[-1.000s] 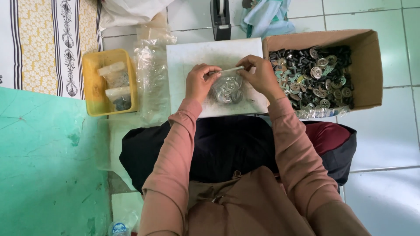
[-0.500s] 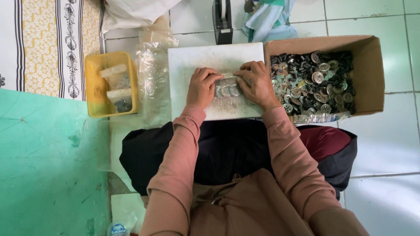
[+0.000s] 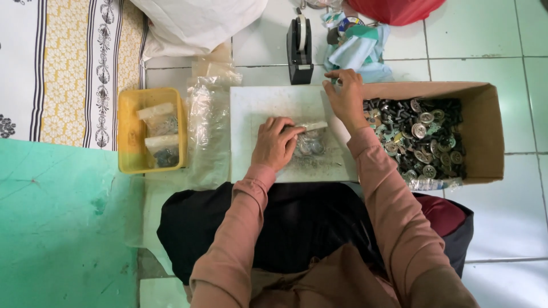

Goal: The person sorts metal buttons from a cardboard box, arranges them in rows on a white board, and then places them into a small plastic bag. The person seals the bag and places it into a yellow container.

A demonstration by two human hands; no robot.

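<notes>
Left hand (image 3: 275,144) is pressed down on a small clear plastic bag of round metal parts (image 3: 310,144), fingers curled over its folded top edge and pinning it flat. The bag sits on the white, scuffed rectangular board (image 3: 262,108), lower right of the board's middle, right in front of the person's lap. Right hand (image 3: 346,98) is up at one o'clock from the bag, fingers spread loose and holding nothing, fingertips at the board's far edge beside the corner of the brown cardboard box (image 3: 485,134). That box, at three o'clock, is heaped with dark and silvery round metal pieces (image 3: 425,140). At twelve o'clock stands a black tape dispenser (image 3: 299,51), just beyond the board, and crumpled teal cloth (image 3: 357,54) lies next to it. At nine o'clock lies a loose pile of clear plastic bags (image 3: 208,122), then a yellow plastic tray (image 3: 128,134) with filled packets inside.
</notes>
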